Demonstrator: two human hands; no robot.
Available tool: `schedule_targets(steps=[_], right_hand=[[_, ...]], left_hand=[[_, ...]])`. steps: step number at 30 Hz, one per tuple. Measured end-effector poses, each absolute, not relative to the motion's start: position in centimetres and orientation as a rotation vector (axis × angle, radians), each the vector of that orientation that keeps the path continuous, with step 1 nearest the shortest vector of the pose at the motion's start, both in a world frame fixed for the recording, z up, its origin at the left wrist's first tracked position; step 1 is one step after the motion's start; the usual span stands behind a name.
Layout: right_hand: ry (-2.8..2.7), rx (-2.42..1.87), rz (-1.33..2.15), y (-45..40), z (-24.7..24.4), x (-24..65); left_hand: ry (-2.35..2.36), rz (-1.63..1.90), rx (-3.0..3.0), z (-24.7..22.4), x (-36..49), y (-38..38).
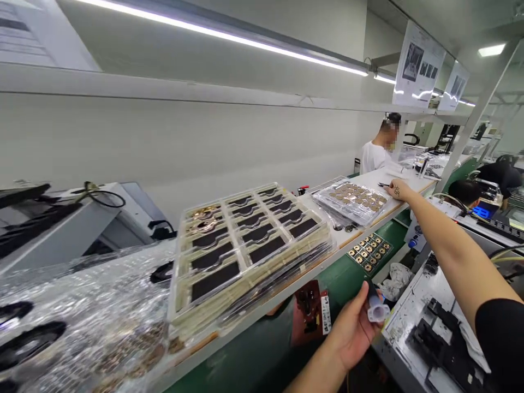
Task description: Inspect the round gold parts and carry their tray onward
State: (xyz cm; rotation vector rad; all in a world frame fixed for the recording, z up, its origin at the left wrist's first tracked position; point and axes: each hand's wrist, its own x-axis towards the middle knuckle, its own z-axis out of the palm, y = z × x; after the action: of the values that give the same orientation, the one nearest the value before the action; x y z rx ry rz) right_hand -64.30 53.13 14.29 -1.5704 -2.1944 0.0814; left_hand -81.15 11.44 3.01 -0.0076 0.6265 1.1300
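Note:
My left hand (352,330) is in the lower right, its fingers curled round a translucent syringe barrel (377,311) with a flanged open end turned toward me. A dark section shows at the barrel's far end. Stretched out over the white shelf, my right hand (400,189) has its fingers closed on a thin dark object (383,185), too small to name surely. Just left of that hand lies a clear plastic tray (358,215) with many flat brownish parts in it. Below, on the green bench, a panel of small gold-ringed parts (369,252) lies between my hands.
Stacked blister trays (249,229) with dark inserts stand on the shelf (327,267). Bubble wrap (110,305) covers its left part. A machine (434,327) with a black fixture stands at right. A red sheet (307,311) hangs below the shelf. A co-worker (376,153) is beyond.

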Motion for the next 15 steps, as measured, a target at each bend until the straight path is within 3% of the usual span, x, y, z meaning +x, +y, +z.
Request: schedule_targets(steps=[5,9,13,15], right_hand=[[-1.891,-1.41,0.03,47.4,15.5,-62.2],[-1.811,-1.316,0.063,33.7,12.5,-58.4],[-2.073,-1.039,0.768,18.1,5.4,-55.4],[-2.063,-1.04,0.852,12.9,1.6,-54.2]], left_hand=[[0.631,1.078,-0.097,3.4,-80.8,13.4],[0.682,1.002,-0.064,2.0,-79.0,14.3],[0.683,0.883,0.012,-0.6,-75.7,14.0],[0.664,0.829,0.044,-2.1,-73.4,13.2]])
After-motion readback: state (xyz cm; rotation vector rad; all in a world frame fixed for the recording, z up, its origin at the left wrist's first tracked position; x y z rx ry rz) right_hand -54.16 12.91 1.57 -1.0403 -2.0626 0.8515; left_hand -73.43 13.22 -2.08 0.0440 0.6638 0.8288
